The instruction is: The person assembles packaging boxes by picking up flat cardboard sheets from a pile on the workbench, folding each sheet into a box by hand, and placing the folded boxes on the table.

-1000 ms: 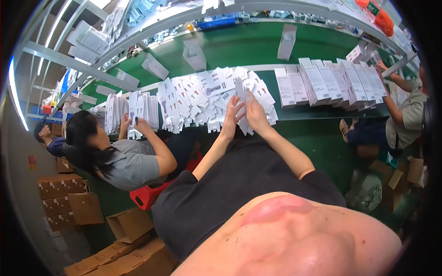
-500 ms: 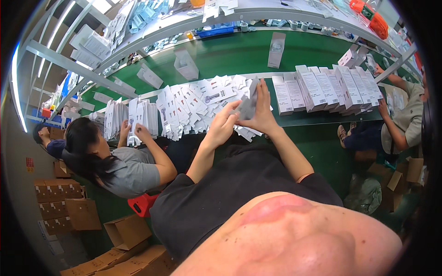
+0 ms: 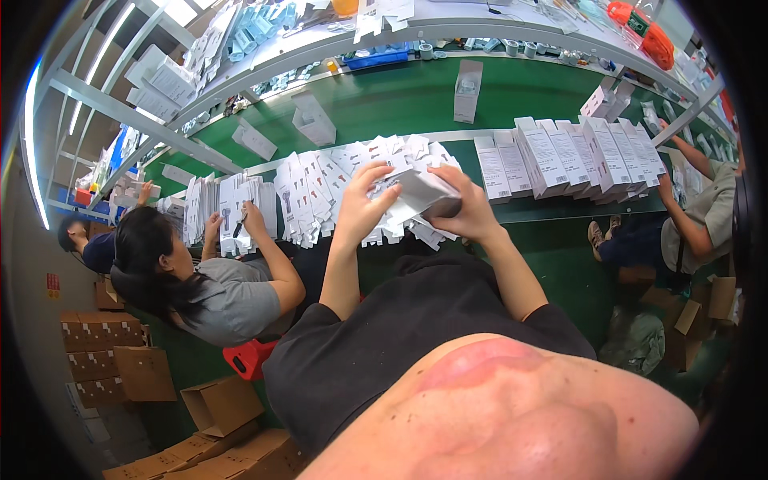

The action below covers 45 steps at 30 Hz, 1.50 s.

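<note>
Between my two hands, above the table edge, is a small white folding carton [image 3: 426,192], tilted and squared out, with a greyish shaded side. My left hand [image 3: 366,202] grips its left end, thumb and fingers on the card. The other end is held by my right hand [image 3: 474,210], fingers curled round its side. Beneath and beyond them lies a spread of flat white printed cartons [image 3: 316,188] with tool pictures. To the right, a row of formed white boxes [image 3: 560,156] leans together.
A green conveyor belt [image 3: 384,96] runs behind, carrying open white boxes such as one upright box [image 3: 468,92]. A shelf [image 3: 512,28] spans above. At left, a co-worker [image 3: 232,280] handles flat cartons; another person [image 3: 704,200] works at right. Brown cardboard boxes [image 3: 220,404] stand lower left.
The carton has gone from narrow and edge-on to a tilted, opened-out shape, and my hands have moved apart to its ends. Boxes on the belt have shifted slightly left.
</note>
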Each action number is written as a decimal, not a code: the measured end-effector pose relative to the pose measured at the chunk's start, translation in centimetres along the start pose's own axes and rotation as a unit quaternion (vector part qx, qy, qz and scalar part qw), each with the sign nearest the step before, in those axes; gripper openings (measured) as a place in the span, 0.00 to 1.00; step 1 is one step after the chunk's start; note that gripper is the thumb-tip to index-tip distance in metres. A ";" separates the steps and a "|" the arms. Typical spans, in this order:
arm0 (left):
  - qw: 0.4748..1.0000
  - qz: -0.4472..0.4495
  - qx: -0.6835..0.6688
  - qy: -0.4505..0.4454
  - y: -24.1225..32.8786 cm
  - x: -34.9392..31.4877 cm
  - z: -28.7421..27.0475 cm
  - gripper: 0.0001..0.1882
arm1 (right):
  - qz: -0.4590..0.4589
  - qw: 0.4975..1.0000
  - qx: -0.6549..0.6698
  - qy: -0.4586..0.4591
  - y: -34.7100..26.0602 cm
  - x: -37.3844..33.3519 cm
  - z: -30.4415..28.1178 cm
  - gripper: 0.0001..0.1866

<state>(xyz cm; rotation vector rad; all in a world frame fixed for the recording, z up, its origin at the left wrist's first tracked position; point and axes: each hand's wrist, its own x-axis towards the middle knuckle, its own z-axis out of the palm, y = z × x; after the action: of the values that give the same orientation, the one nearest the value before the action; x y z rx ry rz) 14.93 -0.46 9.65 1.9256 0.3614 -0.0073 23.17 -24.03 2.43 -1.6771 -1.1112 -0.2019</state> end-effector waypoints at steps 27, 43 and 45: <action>0.904 0.353 -0.218 -0.101 -0.9 0.4 10.2 0.18 | 0.217 0.921 0.248 0.209 -5.3 0.4 -1.5 0.20; 0.934 0.260 -0.203 -0.136 -5.0 -1.1 12.4 0.44 | 0.309 0.934 0.121 0.132 -4.7 -2.6 -1.8 0.20; 0.928 0.258 -0.221 -0.154 -6.0 -1.2 12.3 0.49 | 0.320 0.930 0.120 0.136 -5.0 -3.0 -1.6 0.20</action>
<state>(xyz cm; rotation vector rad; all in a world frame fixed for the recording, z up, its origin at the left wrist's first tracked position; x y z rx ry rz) 14.32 -9.97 -0.23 1.4876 -0.3393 0.1084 18.41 -26.99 4.58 -1.6410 -0.3296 0.1160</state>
